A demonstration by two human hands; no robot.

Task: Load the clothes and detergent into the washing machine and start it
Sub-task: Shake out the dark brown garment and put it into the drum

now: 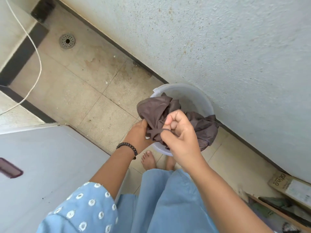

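Nearest, the person is standing barefoot in blue clothes, with the washer [42, 165] at their left, its lid seemingly down. Just ahead, both hands are working on a brown garment [156, 108] over a pale bucket [193, 93]. The right hand [180, 137] is pinching a thin strap or edge of the cloth in curled fingers [170, 122], likely lifting it free of the bundle. The left hand [139, 133] is gripping the cloth from underneath, probably gathering the bulk so nothing trails. Part of the garment is hanging over the bucket's rim, so loading is judged barely started. Beyond, the tiled floor [87, 91] is looking stained, with a drain [67, 41] farther off, a white cord [36, 47] looping at left and a speckled wall [218, 39] rising behind the bucket.
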